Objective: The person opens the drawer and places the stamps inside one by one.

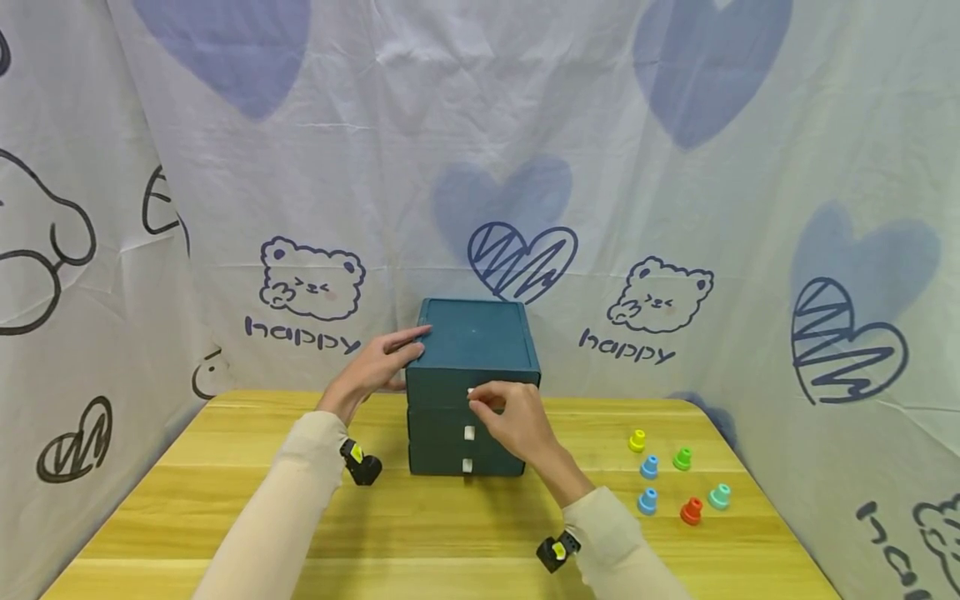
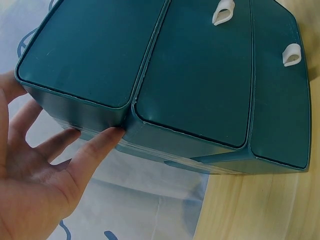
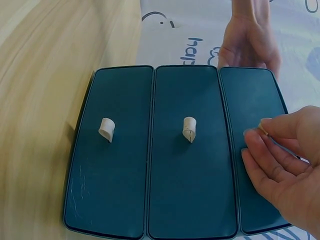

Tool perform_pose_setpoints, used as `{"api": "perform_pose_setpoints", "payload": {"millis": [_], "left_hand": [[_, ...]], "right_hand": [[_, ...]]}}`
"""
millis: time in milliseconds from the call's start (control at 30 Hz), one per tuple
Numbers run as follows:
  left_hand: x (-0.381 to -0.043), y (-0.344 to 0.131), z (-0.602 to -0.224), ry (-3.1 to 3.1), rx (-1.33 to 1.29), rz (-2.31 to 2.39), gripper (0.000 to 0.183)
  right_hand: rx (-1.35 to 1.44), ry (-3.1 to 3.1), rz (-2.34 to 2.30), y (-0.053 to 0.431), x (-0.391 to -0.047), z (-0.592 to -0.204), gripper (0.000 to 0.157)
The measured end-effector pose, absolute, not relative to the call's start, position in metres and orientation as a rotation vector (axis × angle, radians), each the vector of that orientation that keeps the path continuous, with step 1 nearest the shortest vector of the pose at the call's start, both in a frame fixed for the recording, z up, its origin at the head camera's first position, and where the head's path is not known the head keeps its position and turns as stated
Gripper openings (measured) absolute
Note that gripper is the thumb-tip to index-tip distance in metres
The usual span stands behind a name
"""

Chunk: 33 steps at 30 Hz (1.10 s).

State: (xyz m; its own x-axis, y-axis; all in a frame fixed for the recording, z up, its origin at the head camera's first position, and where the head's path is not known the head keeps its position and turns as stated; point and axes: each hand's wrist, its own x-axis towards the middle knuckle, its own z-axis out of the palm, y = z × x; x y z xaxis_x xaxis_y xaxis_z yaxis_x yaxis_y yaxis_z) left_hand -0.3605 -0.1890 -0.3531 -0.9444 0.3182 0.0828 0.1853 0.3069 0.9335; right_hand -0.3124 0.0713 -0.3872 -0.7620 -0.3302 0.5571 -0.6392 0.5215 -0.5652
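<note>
A dark teal box with three stacked drawers (image 1: 474,333) stands at the back middle of the table. My left hand (image 1: 378,362) steadies its left side near the top, fingers extended and spread; in the left wrist view the fingertips (image 2: 111,134) touch the side of the top drawer. With thumb and fingers, my right hand (image 1: 517,417) pinches the small whitish pull tab (image 3: 263,128) of the top drawer, mostly covered by the fingers. The middle tab (image 3: 189,129) and bottom tab (image 3: 107,129) hang free. All three drawer fronts look about flush.
On the right of the wooden table (image 1: 420,542) stand several small stepped pegs: a yellow one (image 1: 637,441), a green one (image 1: 682,458), two blue ones, a turquoise one (image 1: 719,497) and a red one (image 1: 692,511). A white printed cloth (image 1: 405,208) hangs behind and at both sides.
</note>
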Motion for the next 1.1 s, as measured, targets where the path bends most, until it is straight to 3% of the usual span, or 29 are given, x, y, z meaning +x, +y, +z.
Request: {"api": "perform_pose_setpoints", "payload": {"millis": [467,1100], "left_hand": [[-0.361,-0.187,-0.353,2.479,0.505,1.706,0.054],[-0.362,-0.185,-0.349,2.562,0.492,1.639,0.057]], "right_hand": [[0.926,-2.379,1.260,0.085,-0.308,-0.391,0.014],[0.918,-2.510,1.091,0.080,-0.313,-0.424,0.017]]}}
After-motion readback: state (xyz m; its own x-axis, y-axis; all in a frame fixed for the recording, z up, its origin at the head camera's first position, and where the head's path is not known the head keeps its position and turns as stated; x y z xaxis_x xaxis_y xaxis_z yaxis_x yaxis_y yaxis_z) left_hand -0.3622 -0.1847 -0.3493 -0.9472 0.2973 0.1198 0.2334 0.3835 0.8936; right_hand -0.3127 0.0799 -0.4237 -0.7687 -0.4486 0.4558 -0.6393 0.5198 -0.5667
